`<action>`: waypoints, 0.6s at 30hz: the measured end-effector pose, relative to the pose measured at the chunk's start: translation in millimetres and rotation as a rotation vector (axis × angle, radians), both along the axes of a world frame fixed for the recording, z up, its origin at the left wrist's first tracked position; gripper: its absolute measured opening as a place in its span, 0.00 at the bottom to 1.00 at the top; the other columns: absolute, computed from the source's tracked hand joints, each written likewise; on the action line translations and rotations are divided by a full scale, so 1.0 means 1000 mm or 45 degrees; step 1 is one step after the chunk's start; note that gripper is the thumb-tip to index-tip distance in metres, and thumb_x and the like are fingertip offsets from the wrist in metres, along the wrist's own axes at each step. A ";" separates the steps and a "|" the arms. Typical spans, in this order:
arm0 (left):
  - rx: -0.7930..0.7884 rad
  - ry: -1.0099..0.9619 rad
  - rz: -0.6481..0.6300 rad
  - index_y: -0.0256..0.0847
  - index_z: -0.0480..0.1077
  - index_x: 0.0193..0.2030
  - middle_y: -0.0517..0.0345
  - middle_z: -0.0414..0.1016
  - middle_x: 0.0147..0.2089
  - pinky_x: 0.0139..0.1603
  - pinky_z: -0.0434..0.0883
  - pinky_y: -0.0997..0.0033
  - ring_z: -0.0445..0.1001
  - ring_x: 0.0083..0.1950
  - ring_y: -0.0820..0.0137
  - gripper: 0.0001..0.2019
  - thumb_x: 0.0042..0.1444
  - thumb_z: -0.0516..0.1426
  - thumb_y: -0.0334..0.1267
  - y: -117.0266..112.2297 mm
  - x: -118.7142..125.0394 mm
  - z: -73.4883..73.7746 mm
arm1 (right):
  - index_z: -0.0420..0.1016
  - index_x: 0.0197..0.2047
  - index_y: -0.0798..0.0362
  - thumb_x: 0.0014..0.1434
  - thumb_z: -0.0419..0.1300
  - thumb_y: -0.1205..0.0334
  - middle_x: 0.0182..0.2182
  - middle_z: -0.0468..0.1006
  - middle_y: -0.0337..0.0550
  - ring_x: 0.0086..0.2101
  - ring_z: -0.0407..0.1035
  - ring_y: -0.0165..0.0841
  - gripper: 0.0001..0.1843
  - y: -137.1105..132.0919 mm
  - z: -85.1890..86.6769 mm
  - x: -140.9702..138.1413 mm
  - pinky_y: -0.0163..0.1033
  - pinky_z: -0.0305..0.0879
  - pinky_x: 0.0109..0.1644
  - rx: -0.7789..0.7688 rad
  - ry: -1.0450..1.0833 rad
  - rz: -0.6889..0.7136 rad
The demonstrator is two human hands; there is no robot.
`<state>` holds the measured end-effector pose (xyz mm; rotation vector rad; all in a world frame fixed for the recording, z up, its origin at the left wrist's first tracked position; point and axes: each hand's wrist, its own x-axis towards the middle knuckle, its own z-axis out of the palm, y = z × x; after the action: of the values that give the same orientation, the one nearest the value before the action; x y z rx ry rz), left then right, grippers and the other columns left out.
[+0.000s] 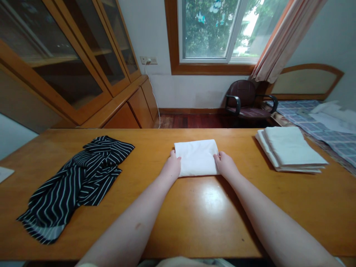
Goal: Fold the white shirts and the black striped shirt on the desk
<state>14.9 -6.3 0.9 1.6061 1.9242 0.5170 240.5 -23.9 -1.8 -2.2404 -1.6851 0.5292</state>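
A folded white cloth lies flat near the middle of the wooden table. My left hand grips its left edge with the fingers curled over the fabric. My right hand grips its right edge in the same way. Both forearms stretch out over the table's near half.
A crumpled black garment with white stripes lies on the table's left part. A stack of folded white cloths sits at the right. A paper corner shows at the far left edge. Beyond the table stand a wooden cabinet, an armchair and a bed.
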 end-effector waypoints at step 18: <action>-0.021 0.187 -0.184 0.39 0.65 0.53 0.39 0.75 0.48 0.43 0.67 0.63 0.74 0.48 0.55 0.16 0.61 0.46 0.40 0.000 -0.008 0.002 | 0.72 0.42 0.54 0.63 0.44 0.48 0.35 0.78 0.51 0.36 0.72 0.40 0.22 -0.008 0.007 0.005 0.37 0.58 0.33 -0.032 -0.120 -0.034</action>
<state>6.5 -6.1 3.4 1.8004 1.8928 0.3313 245.0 -31.6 5.1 -2.3362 -1.6997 0.4473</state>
